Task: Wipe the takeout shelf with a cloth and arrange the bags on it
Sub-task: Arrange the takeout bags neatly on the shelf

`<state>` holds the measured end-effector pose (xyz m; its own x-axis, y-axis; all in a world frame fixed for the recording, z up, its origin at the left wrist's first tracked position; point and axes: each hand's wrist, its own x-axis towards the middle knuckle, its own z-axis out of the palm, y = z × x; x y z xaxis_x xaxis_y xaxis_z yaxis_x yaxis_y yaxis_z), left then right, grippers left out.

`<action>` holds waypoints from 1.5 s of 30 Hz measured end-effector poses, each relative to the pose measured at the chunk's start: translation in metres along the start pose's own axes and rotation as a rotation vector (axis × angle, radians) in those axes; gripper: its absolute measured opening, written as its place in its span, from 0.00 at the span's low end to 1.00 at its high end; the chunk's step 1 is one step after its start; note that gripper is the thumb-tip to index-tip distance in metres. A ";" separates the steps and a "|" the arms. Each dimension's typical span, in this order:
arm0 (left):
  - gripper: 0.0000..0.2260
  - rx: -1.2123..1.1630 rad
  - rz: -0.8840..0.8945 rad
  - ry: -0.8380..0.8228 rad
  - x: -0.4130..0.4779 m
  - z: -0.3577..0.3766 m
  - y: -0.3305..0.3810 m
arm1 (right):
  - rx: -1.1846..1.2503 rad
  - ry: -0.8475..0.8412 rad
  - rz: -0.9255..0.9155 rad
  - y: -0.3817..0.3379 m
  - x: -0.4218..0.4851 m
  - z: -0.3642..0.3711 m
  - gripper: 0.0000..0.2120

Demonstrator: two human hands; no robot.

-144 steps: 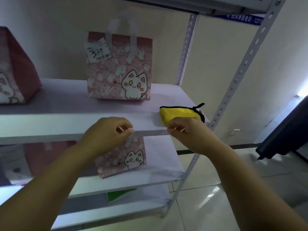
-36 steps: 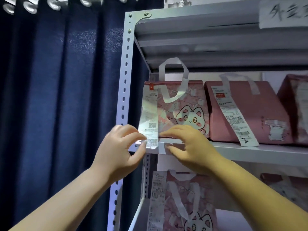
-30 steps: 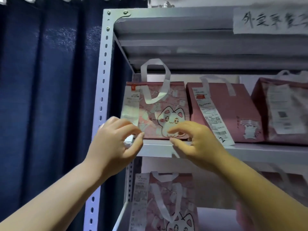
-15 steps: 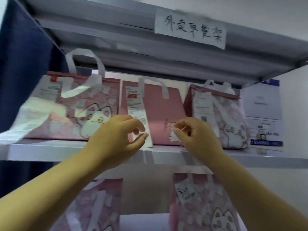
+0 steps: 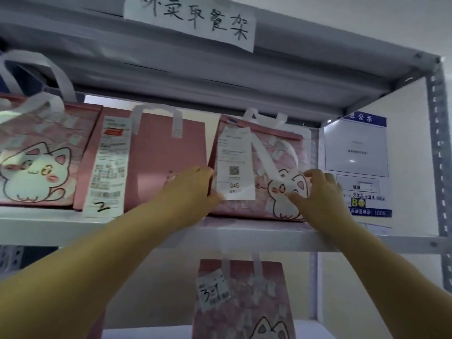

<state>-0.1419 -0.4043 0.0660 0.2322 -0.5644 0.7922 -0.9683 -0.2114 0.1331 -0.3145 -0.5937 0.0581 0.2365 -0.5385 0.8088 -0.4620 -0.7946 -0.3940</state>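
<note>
Pink cat bag (image 5: 263, 204), the rightmost of three on the upper shelf board (image 5: 244, 234), stands upright with its broad printed face toward you and its long axis running from 9 o'clock to 3 o'clock along the board. A receipt (image 5: 235, 165) marked 046 hangs down its front near the left edge. The bag lies directly between your hands. Your left hand (image 5: 193, 189) is at its 9 o'clock edge, fingers reaching round the side and thumb pressed on the front under the receipt. Your right hand (image 5: 320, 192) is at its 3 o'clock edge, fingers curled over the corner and thumb on the cat drawing. Both hands look clamped on the bag and neither is nearer than the other. Any shift will probably be a two-handed slide along that long axis, or a push back toward 12 o'clock. At 9 o'clock, just past your left hand, stands a plain pink bag (image 5: 156, 152), with another cat bag (image 5: 36, 162) beyond it. At 3 o'clock a wall notice (image 5: 355, 152) hangs behind the shelf. At 6 o'clock, a lower bag (image 5: 242, 302) stands on the board below. No cloth is in view.
</note>
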 end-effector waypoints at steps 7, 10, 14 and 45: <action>0.23 -0.028 -0.157 -0.103 0.032 0.016 0.014 | 0.004 -0.199 0.127 0.031 0.032 0.002 0.45; 0.23 -0.071 -0.193 -0.105 0.039 0.021 0.018 | 0.171 -0.311 0.175 0.033 0.042 0.003 0.43; 0.22 -0.115 -0.238 -0.076 0.040 0.025 0.017 | 0.312 -0.355 0.182 0.035 0.046 0.005 0.27; 0.23 -0.586 0.020 0.186 -0.144 -0.101 0.067 | 0.473 0.270 0.076 -0.060 -0.173 -0.140 0.26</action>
<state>-0.2491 -0.2568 0.0212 0.2444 -0.4038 0.8816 -0.8743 0.3014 0.3804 -0.4470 -0.4136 0.0028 -0.0389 -0.5578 0.8291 -0.0203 -0.8291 -0.5587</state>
